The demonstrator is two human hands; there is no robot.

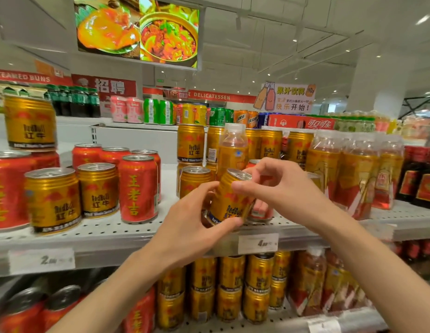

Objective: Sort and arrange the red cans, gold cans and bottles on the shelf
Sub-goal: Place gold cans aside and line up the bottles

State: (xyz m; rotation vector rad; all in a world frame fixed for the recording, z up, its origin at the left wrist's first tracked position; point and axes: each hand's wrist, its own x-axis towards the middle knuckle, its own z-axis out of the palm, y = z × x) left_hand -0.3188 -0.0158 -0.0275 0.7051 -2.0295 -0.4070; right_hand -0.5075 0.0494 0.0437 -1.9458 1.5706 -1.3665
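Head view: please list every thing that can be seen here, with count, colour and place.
held gold can: one, gold, tilted, in front of the middle shelf, between both hands.
gold cans: many, gold; two at front left among the red ones, one stacked high at left, stacks behind the hands, more on the lower shelf.
red cans: several, red, left part of the middle shelf; more on the lower shelf at left.
bottle: one, amber with white cap, behind the held can.
wrapped bottle packs: a few, amber and red, right of the middle shelf.
shelf: white, perforated, with price tags.
food screen: one, overhead.
left hand: grip on the can's lower body.
right hand: grip at the can's top rim.
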